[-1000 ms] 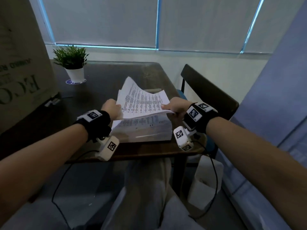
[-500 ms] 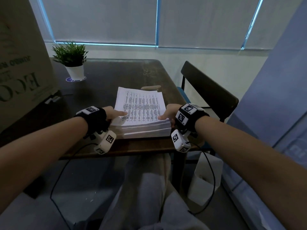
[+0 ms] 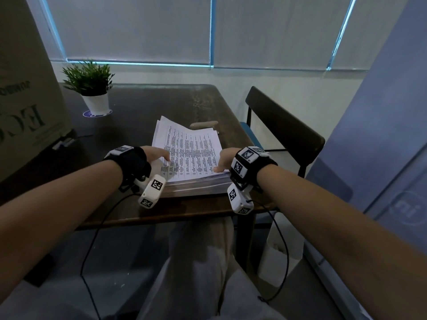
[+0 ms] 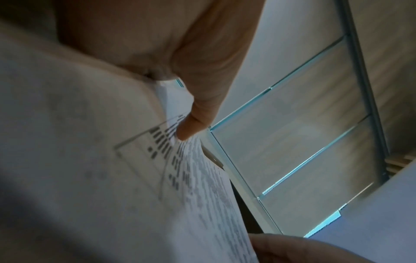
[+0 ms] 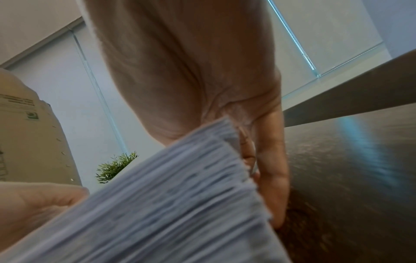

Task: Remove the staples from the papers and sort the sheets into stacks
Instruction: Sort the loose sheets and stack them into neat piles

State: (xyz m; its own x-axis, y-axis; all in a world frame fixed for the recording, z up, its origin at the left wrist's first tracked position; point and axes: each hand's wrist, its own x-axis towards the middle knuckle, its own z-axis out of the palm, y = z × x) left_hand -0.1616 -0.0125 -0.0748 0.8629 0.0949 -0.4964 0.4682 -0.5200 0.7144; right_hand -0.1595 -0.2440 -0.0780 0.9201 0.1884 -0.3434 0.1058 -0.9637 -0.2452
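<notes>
Dark brown wooden bench (image 3: 143,107) carries everything; both hands work at its near edge. Thick stack of white printed paper sheets (image 3: 196,155) lies flat between the hands, top sheets fanned slightly askew at the far corner.

Left hand (image 3: 154,155): fingers relaxed, straight-ish, fingertip (image 4: 191,131) pressing on the top sheet's near-left area, top page bowing up under it. Holding nothing closed.

Right hand (image 3: 225,159): thumb on top at the near-right corner, fingers (image 5: 273,178) down along the stack's side edge, reaching the bench, so it grips the stack edge.

Small tan oblong object (image 3: 204,124), possibly the staple remover, lies just beyond the stack, far from both hands. Can't confirm what it is.

No staple visible in any view.

My read: step is squaring the stack, then picking off the top stapled set. To do it well:
- keep right-hand grip as the fixed datum
- left fingertip slides only the top set, not the layers below
- find the stapled corner before fetching the tool
</notes>
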